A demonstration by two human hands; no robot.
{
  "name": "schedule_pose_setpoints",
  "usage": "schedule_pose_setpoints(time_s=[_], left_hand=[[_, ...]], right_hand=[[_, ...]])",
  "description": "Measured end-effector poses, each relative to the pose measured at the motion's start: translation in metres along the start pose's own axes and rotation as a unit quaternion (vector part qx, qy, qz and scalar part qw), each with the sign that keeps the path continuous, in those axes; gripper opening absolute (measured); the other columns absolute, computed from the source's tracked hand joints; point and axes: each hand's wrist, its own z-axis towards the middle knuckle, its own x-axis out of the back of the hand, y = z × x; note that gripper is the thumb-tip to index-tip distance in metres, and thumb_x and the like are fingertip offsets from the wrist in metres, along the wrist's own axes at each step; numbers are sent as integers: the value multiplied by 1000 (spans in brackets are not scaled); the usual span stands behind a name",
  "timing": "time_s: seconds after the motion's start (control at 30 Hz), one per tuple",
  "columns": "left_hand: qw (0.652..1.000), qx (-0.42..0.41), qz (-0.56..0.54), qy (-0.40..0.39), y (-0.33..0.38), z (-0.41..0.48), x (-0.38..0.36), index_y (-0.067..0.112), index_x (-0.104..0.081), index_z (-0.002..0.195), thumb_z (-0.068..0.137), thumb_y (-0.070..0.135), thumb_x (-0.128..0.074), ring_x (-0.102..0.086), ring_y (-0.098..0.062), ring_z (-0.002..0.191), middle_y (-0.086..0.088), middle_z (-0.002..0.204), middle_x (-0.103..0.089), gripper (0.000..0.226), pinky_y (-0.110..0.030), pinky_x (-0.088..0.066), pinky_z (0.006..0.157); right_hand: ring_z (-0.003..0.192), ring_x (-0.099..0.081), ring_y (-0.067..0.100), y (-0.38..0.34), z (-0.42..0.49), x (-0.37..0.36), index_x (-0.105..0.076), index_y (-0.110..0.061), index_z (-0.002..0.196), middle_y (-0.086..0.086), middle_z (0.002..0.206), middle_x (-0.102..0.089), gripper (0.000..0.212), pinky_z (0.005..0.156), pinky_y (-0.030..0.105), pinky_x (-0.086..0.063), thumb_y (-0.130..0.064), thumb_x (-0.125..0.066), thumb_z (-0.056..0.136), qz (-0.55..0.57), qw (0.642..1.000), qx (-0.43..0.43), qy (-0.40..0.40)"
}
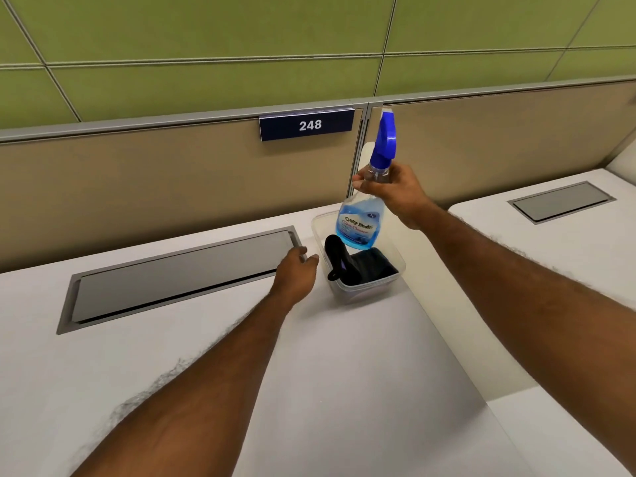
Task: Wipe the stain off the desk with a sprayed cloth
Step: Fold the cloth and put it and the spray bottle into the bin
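My right hand (392, 191) grips the neck of a clear spray bottle (361, 222) with a blue trigger head and blue liquid, held in the air above a clear plastic bin (368, 290). Inside the bin lies a dark folded cloth (373, 266) beside a black rounded object (339, 258). My left hand (297, 271) hovers over the white desk (344, 373) just left of the bin, fingers loosely apart and holding nothing. I see no stain on the desk in this view.
A grey cable-tray lid (179, 277) is set into the desk to the left. A beige partition with a "248" sign (306, 125) stands behind. A second white desk (568, 253) with its own grey lid lies to the right.
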Motion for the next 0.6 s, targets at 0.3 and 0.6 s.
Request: schedule_pose_setpoints(time_s=[0.3, 0.6], left_hand=[[987, 110, -104, -56, 9, 17, -29, 25, -27, 152, 101, 22, -47, -53, -35, 126, -11, 154, -37, 54, -45, -60, 83], [979, 124, -142, -79, -3, 15, -35, 20, -35, 147, 102, 31, -46, -67, -29, 106, -10, 137, -56, 48, -33, -62, 66]], right_hand=[[85, -64, 26, 43, 32, -16, -64, -4, 86, 21, 92, -68, 11, 89, 45, -54, 4, -65, 79, -33, 999, -19, 35], [77, -61, 23, 61, 48, -23, -62, -11, 74, 8, 76, -63, 17, 78, 39, -55, 6, -61, 76, -35, 999, 0, -4]])
